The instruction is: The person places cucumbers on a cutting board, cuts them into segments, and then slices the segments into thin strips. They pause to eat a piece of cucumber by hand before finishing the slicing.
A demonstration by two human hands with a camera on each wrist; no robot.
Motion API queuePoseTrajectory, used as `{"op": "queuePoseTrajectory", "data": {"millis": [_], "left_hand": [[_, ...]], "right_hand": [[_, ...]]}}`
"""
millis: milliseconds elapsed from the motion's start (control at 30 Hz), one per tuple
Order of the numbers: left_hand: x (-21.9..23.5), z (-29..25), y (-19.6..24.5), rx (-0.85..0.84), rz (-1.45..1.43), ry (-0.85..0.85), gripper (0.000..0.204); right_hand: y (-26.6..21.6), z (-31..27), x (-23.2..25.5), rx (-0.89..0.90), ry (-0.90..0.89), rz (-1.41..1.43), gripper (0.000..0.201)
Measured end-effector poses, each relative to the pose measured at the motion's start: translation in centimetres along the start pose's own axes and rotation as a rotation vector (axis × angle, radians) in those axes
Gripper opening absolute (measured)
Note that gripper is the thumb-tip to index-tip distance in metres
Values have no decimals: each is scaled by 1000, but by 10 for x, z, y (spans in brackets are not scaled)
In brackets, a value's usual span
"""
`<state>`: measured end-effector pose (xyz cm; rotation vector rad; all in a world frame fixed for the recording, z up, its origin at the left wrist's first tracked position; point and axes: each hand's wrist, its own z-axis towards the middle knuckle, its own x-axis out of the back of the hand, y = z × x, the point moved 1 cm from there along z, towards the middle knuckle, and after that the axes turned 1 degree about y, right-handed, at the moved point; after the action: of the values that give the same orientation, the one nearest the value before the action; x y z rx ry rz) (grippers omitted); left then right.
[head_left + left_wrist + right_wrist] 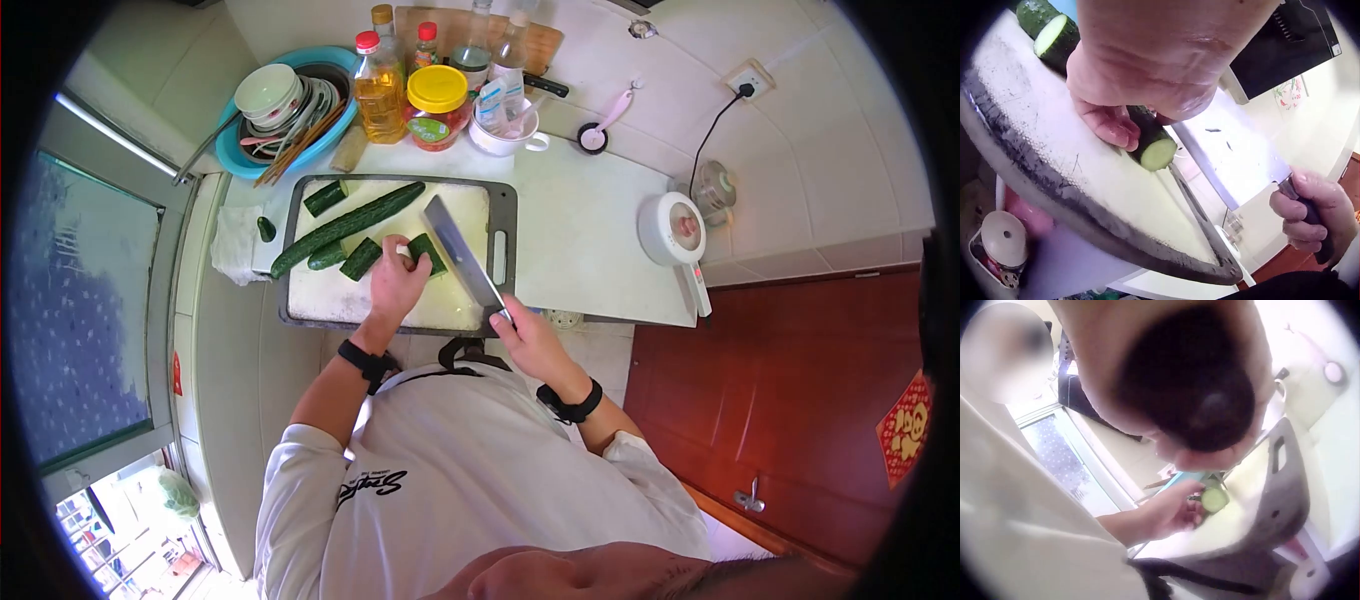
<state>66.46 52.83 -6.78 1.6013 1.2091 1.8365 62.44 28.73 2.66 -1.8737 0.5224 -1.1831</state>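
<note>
My left hand (398,284) holds a short cucumber piece (1152,145) on the cutting board (455,300), its pale cut face showing in the left wrist view. Around the dark handle of a wide cleaver (462,250) curl the fingers of my right hand (535,345); the blade stands just right of that piece. Left of my left hand lie another cut piece (361,258) and a shorter one (326,256). A long cucumber (350,228) lies diagonally across the board, with a chunk (325,198) above it. In the right wrist view the handle end fills the grip.
Behind the board stand an oil bottle (381,100), a yellow-lidded jar (437,110) and a white mug (500,138). A blue basin (232,150) of dishes is at the back left. A cucumber end (266,229) lies by a white cloth (236,250). A white pot (668,230) stands right.
</note>
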Motion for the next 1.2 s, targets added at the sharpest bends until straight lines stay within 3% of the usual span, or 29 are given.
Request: {"op": "queuePoseTrajectory", "data": {"millis": [367,633,1000,1200], "left_hand": [[0,-1,-1,22,-53,-15,43],[5,1,-2,-2,-87,-60,41],[8,7,-7,-34,-149,-161,42],[12,9,-7,-27,-170,-185,42]], "right_hand": [[-33,-7,-8,78,-21,-143,27],[-64,-15,-10,-79,-91,-305,25],[-59,-2,-32,-80,-36,-324,21],[-19,19,-55,-23,-8,-273,23]]}}
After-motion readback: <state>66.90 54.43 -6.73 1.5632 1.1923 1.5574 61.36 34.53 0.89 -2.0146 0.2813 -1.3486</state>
